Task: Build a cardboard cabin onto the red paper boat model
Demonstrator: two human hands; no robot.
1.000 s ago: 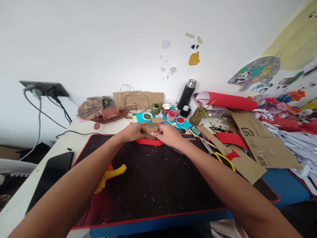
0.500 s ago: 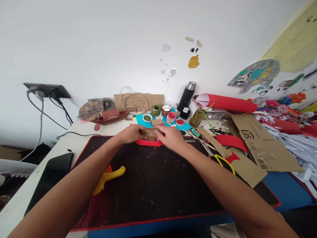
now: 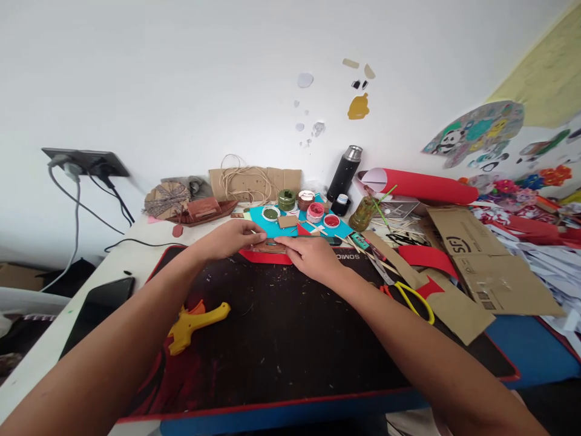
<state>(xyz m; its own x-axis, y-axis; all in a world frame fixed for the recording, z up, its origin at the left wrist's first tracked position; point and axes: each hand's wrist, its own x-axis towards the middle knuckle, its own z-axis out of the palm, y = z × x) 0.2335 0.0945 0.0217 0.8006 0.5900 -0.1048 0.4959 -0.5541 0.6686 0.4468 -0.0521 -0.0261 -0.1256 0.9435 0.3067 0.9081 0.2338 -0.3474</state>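
Head view: with left hand (image 3: 236,237) and right hand (image 3: 313,257) at brown piece (image 3: 267,247); cannot tell whether grip is closed. Located at far side of dark mat (image 3: 272,339). Apparently already set behind red strip (image 3: 267,258); cannot confirm fastening or remaining steps.

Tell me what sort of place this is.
Probably a craft corner: the desk holds open paint jars, scissors and a red roll that looks like paper.
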